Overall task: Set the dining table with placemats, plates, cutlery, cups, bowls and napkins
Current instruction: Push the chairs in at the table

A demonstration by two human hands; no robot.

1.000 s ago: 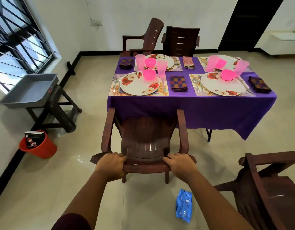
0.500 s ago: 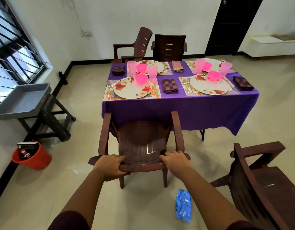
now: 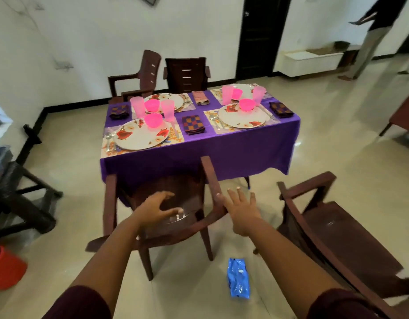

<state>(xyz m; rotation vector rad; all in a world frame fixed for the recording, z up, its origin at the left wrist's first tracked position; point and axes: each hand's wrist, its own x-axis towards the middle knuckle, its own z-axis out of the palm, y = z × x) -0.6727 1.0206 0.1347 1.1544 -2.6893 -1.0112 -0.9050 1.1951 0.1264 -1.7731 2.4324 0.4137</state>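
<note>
With my left hand (image 3: pixel 152 210) and right hand (image 3: pixel 241 211) both open over the dark brown moulded plastic armchair (image 3: pixel 166 201), I judge it light, stiff, best held by its backrest top.

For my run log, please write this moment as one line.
stage: table laid, chair at table | left hand: open above chair | right hand: open beside armrest | floor: blue packet
</note>
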